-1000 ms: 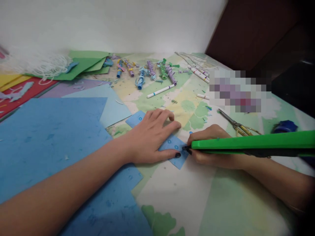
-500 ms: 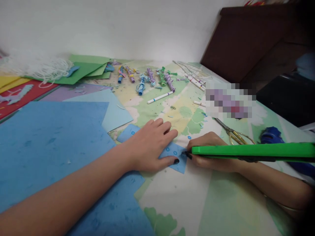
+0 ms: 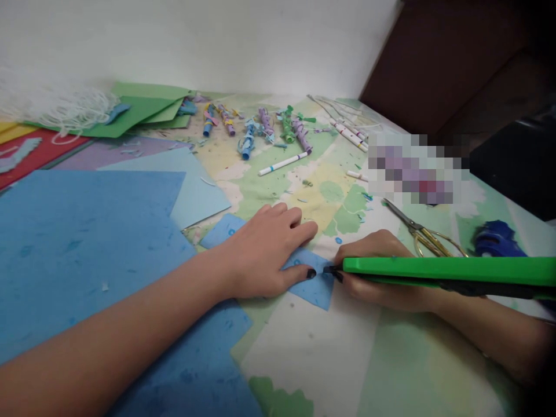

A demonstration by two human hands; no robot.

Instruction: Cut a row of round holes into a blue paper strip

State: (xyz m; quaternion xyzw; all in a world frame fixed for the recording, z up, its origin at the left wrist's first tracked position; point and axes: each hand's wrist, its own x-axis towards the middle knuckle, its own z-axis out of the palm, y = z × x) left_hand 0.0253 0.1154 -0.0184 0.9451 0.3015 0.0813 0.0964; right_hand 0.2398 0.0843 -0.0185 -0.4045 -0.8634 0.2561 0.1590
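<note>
My left hand (image 3: pixel 271 252) lies palm down on a narrow blue paper strip (image 3: pixel 310 298), pressing it to the table. Its fingers are a little bent and the thumb is stretched out, gripping nothing. Small blue rings show on the strip. Pinched in my right hand (image 3: pixel 377 266) is a long green tool (image 3: pixel 434 269) with a thin dark tip, its exact kind unclear. That tip meets the strip near its right end, just beyond my left thumb. A loose blue ring (image 3: pixel 339 240) sits above my right hand.
Large blue sheet (image 3: pixel 95 243) under my left forearm. Several decorated paper rolls (image 3: pixel 247 139) and a white marker (image 3: pixel 282 164) lie farther back. Scissors (image 3: pixel 417 229) and a blue object (image 3: pixel 497 237) are at right. White string (image 3: pixel 82 110) heaps on green paper (image 3: pixel 134 119).
The view has shifted slightly. My left thumb now covers one ring that showed before. Both hands stay at the strip, with the tool's tip still near its right end.
</note>
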